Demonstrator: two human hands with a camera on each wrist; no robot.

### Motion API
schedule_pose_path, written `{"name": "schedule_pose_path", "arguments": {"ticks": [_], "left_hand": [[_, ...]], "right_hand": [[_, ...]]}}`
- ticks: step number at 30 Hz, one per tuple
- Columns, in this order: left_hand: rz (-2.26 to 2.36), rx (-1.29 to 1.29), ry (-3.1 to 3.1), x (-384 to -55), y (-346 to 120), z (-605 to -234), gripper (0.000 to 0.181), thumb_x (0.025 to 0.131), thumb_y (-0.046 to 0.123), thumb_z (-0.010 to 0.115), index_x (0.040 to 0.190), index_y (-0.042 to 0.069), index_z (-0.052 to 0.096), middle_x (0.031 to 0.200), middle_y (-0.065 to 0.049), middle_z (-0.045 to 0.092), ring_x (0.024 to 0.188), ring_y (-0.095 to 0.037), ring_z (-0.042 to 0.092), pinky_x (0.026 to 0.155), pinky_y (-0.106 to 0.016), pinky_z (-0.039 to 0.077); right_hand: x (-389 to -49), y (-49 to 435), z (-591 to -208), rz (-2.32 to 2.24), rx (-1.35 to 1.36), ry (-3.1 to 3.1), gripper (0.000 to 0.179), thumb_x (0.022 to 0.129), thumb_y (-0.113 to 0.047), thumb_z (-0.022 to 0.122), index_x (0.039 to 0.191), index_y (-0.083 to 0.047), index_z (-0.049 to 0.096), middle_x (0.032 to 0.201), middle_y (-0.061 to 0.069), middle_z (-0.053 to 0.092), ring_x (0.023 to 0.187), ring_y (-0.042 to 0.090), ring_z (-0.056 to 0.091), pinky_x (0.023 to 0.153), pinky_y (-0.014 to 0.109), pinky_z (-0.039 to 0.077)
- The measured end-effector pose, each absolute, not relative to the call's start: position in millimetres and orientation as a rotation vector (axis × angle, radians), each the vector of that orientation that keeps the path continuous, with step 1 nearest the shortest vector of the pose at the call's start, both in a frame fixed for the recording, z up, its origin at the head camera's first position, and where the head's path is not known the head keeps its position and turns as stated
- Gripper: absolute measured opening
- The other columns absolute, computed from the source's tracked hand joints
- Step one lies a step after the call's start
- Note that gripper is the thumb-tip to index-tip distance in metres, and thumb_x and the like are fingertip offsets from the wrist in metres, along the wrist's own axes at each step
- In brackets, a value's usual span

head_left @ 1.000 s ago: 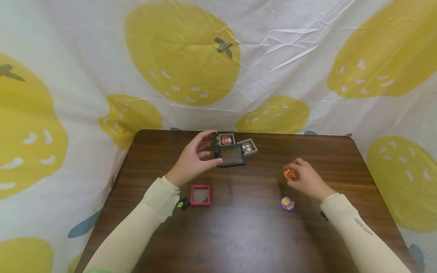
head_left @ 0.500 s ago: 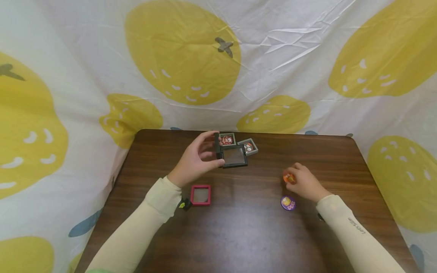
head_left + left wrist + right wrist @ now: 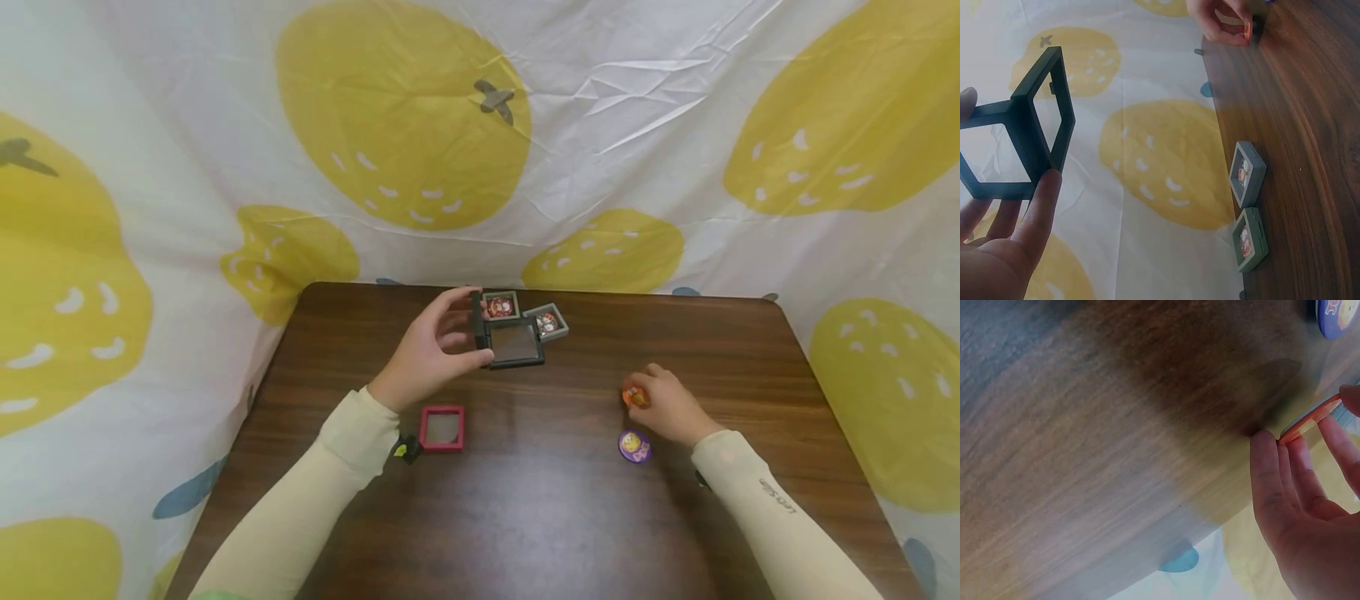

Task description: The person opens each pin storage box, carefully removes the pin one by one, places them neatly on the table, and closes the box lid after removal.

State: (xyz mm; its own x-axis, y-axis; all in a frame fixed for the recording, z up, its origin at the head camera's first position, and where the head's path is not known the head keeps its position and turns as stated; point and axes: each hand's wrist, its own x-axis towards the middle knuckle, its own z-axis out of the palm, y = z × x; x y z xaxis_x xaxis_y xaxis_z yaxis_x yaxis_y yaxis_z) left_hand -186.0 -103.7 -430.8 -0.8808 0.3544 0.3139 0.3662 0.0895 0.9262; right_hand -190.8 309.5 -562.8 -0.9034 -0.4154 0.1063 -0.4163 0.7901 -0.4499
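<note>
Whereas right wrist view lacks it, left shows dark frame [image 3: 1029, 144].

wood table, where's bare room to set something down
The table is bare between the red frame and purple badge, and toward the near side. The far right corner, beyond the right hand, is free. Crowded: far middle, where the left hand holds the black frame near the green frame and grey frame.

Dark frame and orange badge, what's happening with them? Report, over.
Left hand holding dark frame, hinged open. Right hand pinching orange badge. Purple badge lying nearby, apparently not in the way.
</note>
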Motion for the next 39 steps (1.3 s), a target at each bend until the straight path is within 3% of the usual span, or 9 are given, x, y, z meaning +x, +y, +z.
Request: {"name": "schedule_pose_path", "arguments": {"ticks": [5,15,22,29,39], "left_hand": [[-1.967,-0.777,-2.305,-185.9,-104.6,-428.5,0.085,0.085,-0.004,0.091,0.158,0.010,0.050,0.141,-0.012,0.062,0.131,-0.040,0.062,0.102,-0.044,0.057],[-1.978,-0.774,-2.299,-185.9,-106.6,-429.2,0.084,0.086,-0.004,0.090,0.158,0.012,0.050,0.140,-0.010,0.063,0.130,-0.037,0.063,0.102,-0.042,0.057],[-2.003,-0.789,-2.273,-186.5,-106.7,-429.9,0.083,0.086,-0.007,0.089,0.157,0.010,0.050,0.142,-0.019,0.060,0.135,-0.048,0.057,0.102,-0.041,0.057],[-1.991,-0.781,-2.288,-187.1,-106.6,-429.4,0.084,0.086,-0.005,0.090,0.158,0.011,0.050,0.141,-0.010,0.062,0.134,-0.041,0.059,0.103,-0.041,0.056],[-1.982,-0.781,-2.289,-187.3,-107.4,-430.5,0.084,0.085,-0.006,0.090,0.158,0.010,0.050,0.141,-0.011,0.062,0.133,-0.035,0.061,0.103,-0.043,0.057]], "right_hand": [[-189.5,309.0,-563.2,0.732,0.679,-2.974,0.039,0.080,-0.004,0.085,0.117,0.004,0.074,0.098,0.014,0.059,0.085,0.031,0.060,0.075,0.052,0.057],[-189.2,308.6,-568.6,0.678,0.665,-2.974,0.038,0.080,-0.006,0.086,0.115,0.002,0.075,0.099,0.012,0.060,0.088,0.032,0.061,0.075,0.052,0.056],[-188.2,306.8,-569.1,0.655,0.662,-2.981,0.035,0.081,-0.007,0.089,0.112,0.002,0.075,0.097,0.012,0.060,0.087,0.032,0.061,0.076,0.054,0.056],[-186.8,305.3,-567.6,0.644,0.663,-2.985,0.036,0.081,-0.007,0.090,0.112,0.001,0.075,0.096,0.012,0.058,0.087,0.033,0.060,0.077,0.054,0.056],[-182.5,305.4,-567.2,0.649,0.667,-2.995,0.037,0.079,-0.009,0.092,0.111,-0.001,0.075,0.098,0.011,0.059,0.092,0.037,0.060,0.080,0.056,0.057]]}}
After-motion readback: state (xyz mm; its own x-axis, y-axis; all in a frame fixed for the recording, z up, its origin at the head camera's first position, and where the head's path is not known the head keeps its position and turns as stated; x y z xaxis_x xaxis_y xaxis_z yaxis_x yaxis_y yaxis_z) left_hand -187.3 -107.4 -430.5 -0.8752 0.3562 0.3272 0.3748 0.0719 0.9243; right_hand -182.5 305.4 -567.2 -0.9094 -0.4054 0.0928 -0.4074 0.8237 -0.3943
